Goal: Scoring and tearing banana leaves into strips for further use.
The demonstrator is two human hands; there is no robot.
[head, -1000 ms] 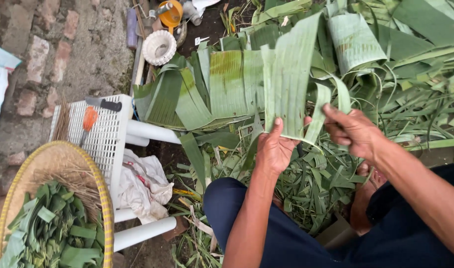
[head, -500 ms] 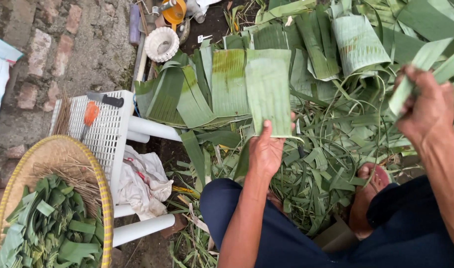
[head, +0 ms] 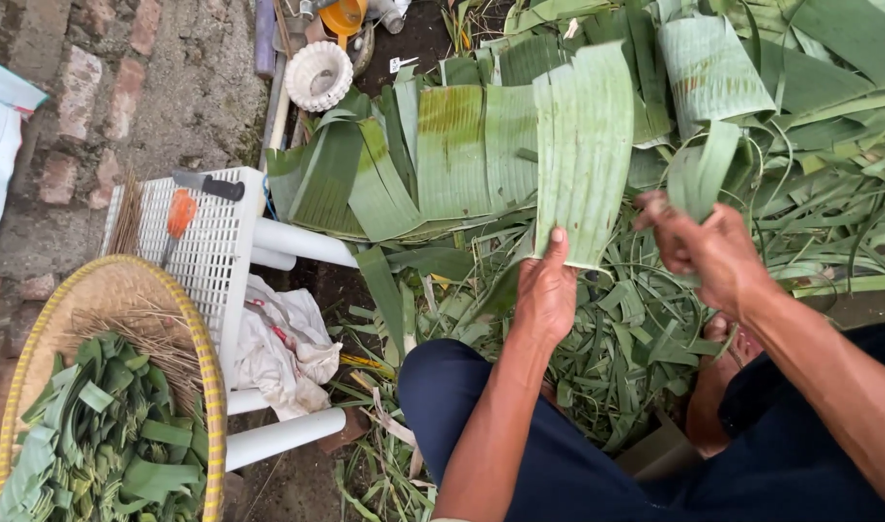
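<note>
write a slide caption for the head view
Left hand pins a broad green banana leaf piece while right hand grips a narrow green leaf strip.

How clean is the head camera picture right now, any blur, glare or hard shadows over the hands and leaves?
Head view: soft, even daylight with no hard shadows or glare; the left hand on the wide banana leaf looks sharp; the right hand, holding a narrow leaf strip, is slightly smeared at the fingers; the woven basket at the lower left edge is cut off by the frame.
</note>
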